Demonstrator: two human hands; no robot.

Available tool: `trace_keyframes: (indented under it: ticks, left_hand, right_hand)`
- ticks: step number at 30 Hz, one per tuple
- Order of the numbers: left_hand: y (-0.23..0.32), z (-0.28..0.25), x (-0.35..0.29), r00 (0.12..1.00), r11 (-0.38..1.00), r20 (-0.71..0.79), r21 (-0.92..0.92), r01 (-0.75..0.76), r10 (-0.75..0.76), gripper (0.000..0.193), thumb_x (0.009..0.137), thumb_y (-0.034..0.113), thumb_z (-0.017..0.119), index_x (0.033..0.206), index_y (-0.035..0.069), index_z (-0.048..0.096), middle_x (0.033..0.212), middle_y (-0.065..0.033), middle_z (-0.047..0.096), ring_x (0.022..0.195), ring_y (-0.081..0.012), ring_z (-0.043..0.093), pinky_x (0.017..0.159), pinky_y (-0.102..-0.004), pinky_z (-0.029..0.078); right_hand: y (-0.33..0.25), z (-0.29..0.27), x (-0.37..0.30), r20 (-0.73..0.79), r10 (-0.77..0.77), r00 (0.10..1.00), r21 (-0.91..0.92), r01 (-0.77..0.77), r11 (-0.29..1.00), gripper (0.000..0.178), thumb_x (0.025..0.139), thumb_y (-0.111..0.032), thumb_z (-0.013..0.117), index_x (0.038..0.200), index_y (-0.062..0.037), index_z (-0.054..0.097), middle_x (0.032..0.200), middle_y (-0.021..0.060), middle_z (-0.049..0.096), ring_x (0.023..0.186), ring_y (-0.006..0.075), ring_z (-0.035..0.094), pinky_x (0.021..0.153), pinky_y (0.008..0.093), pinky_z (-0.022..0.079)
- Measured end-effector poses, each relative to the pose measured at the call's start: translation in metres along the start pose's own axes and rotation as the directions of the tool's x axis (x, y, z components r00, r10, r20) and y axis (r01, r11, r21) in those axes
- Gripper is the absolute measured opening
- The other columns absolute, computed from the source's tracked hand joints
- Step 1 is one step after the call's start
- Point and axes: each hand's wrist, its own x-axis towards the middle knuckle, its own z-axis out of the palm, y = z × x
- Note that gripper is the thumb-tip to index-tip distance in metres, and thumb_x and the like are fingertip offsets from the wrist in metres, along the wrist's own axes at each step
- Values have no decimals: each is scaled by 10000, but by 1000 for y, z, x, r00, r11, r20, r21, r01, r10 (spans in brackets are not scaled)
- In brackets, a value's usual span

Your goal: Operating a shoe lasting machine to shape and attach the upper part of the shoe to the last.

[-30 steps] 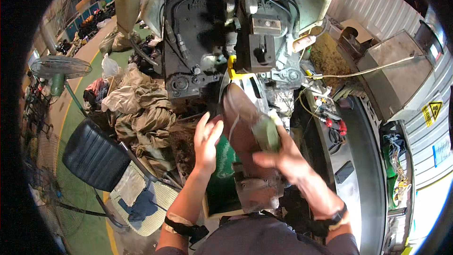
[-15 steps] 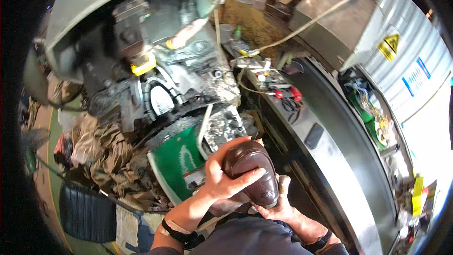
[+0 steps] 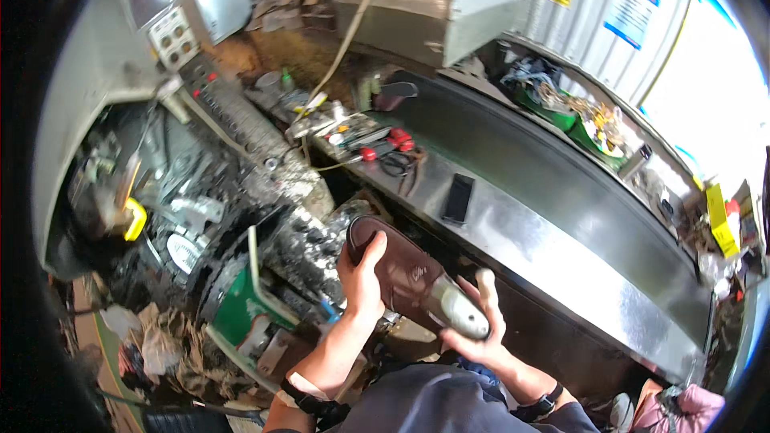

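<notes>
A dark brown leather shoe upper (image 3: pixel 407 274) is tilted in front of me, its rounded end at upper left. From its lower right end sticks out a smooth grey-green shoe last (image 3: pixel 457 313), slightly blurred. My left hand (image 3: pixel 361 279) grips the upper from the left, thumb laid over the top and the other fingers hidden beneath. Around the last's end my right hand (image 3: pixel 485 335) is cupped; one pale-wrapped fingertip points up, and the underside of the grasp is hidden.
Beyond the shoe runs a metal-edged conveyor (image 3: pixel 545 192) bearing a black phone (image 3: pixel 458 198) and red-handled tools (image 3: pixel 389 144). At left stands a grimy machine (image 3: pixel 192 216) beside a green bin (image 3: pixel 249 305) and crumpled brown paper (image 3: pixel 172 349). Another person's pink clothing (image 3: pixel 694 409) shows at lower right.
My view has swung to the right. The shoe upper has been turned, so the last now shows at its lower right; my right hand has moved from beneath to that end.
</notes>
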Motion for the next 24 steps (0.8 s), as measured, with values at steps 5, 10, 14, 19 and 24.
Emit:
trace_keyframes:
  ticks: [5,10,14,19,24]
  left_hand:
    - [-119,50,50,851,835,235,433,340,-469,692,962,439,696,1432,-31,503,1347,-182,612,1204,-259,624,981,-393,528]
    - [-188,52,53,817,784,489,616,-77,-304,637,846,-16,765,1435,-17,524,1420,-197,591,1278,-281,611,1030,-355,534]
    - [-191,-16,72,905,712,258,699,67,-339,586,826,-113,726,1383,-40,556,1390,-207,596,1200,-261,649,994,-356,553]
    - [-197,-58,112,945,638,92,758,138,-314,461,887,-93,697,1333,-35,594,1279,-175,671,1108,-215,683,948,-315,548]
    - [-201,12,188,935,642,270,764,-64,-228,373,914,-12,734,1272,-51,636,1244,-143,689,1092,-191,682,954,-300,546]
  right_hand:
    - [13,-127,43,-354,624,696,418,-479,772,726,810,-123,847,1458,-42,529,1289,134,663,1154,235,639,1023,380,512]
    - [90,-436,19,-485,729,484,625,-391,676,446,912,-322,744,1215,-17,623,1054,121,702,923,233,697,789,368,591]
    - [87,-603,3,-716,631,298,650,-45,758,558,995,-283,650,1430,27,487,1319,175,621,1060,285,685,851,395,614]
    - [136,-651,-60,-915,336,222,330,-65,942,443,979,-122,604,1398,-54,480,1139,164,644,894,284,666,806,410,569]
    - [213,-449,1,-702,229,674,-33,-353,935,518,908,-78,684,1398,-81,516,875,98,703,750,165,680,660,316,558]
